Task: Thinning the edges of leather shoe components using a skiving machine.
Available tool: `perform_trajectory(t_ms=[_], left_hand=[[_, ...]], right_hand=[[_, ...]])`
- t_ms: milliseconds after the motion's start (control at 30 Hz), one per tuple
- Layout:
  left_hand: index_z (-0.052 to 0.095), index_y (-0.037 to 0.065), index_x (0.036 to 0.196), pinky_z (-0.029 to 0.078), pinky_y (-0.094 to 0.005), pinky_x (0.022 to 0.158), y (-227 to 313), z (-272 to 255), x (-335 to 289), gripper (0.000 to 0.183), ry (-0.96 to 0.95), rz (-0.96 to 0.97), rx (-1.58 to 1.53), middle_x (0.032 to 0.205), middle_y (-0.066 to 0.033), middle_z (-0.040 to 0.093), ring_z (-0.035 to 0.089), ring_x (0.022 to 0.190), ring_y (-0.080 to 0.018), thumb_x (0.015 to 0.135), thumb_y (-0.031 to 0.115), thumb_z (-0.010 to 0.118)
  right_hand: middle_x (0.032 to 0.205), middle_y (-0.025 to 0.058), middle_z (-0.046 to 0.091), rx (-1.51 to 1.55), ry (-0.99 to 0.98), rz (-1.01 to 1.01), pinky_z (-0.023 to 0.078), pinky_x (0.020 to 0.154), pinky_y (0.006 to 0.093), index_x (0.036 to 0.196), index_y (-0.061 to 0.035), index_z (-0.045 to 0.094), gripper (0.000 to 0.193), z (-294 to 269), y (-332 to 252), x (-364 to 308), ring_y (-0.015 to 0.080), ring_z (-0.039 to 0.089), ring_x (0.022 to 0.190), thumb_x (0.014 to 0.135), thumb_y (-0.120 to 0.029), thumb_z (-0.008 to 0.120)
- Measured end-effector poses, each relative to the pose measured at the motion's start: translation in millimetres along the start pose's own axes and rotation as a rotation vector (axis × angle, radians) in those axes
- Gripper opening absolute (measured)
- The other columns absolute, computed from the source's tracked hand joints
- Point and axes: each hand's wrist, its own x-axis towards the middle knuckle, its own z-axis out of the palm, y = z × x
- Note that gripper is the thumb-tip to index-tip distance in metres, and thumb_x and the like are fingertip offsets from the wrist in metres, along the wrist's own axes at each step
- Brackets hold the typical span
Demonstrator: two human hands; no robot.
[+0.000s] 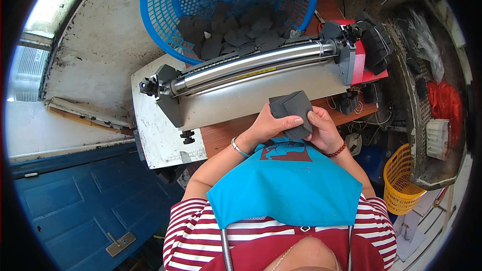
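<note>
A stack of thin dark grey sheet pieces (297, 106) is held in front of my apron. My left hand (268, 125) wraps round it from the left, with the thumb lying across the top. At the stack's right edge, my right hand (325, 129) pinches it between thumb and fingers. Just beyond my hands stands a roller machine (256, 73) with a long shiny metal roller and a sloping metal plate. Behind the roller, a blue plastic basket (150, 20) holds a heap of similar dark pieces (241, 29).
Tied bundles of dark pieces (376, 45) sit at the machine's right end. Further right is a worn trough (416, 173) with a red plastic bag (444, 105) and clear plastic. A yellow basket (401, 185) stands below it. On the left is a blue door (75, 200).
</note>
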Motion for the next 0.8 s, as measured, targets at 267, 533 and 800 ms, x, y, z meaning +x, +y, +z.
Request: perform_trajectory(t_ms=[267, 533, 800], left_hand=[[0.062, -0.001, 0.098, 0.052, -0.0275, 0.072, 1.0, -7.6, 4.3, 0.026, 0.134, 0.125, 0.737, 0.091, -0.0037, 0.067, 0.062, 0.082, -0.0118, 0.084, 0.019, 0.073], [0.062, 0.001, 0.103, 0.051, -0.0281, 0.079, -9.5, -11.2, 4.6, 0.029, 0.184, 0.243, 0.34, 0.101, -0.0048, 0.066, 0.061, 0.087, -0.0124, 0.087, 0.024, 0.07], [0.06, 0.001, 0.118, 0.049, -0.0308, 0.085, -18.1, -12.2, -4.0, 0.031, 0.112, 0.164, 0.342, 0.108, -0.0076, 0.065, 0.059, 0.099, -0.0154, 0.094, 0.019, 0.062]], right_hand=[[0.076, 0.0018, 0.064, -0.805, 0.247, -0.329, 0.044, 0.053, 0.0214, 0.114, 0.0012, 0.062, 0.023, 12.5, 4.1, 3.3, 0.0067, 0.056, 0.058, 0.094, -0.009, 0.058], [0.077, 0.0025, 0.062, -0.429, 0.163, -0.086, 0.043, 0.048, 0.0218, 0.109, 0.0002, 0.062, 0.019, 21.7, -4.6, 1.2, 0.009, 0.055, 0.054, 0.094, -0.012, 0.059], [0.072, 0.0008, 0.061, -0.491, 0.221, -0.064, 0.041, 0.047, 0.0204, 0.106, -0.0006, 0.061, 0.023, 16.4, 6.3, 4.5, 0.009, 0.056, 0.053, 0.098, -0.021, 0.055]])
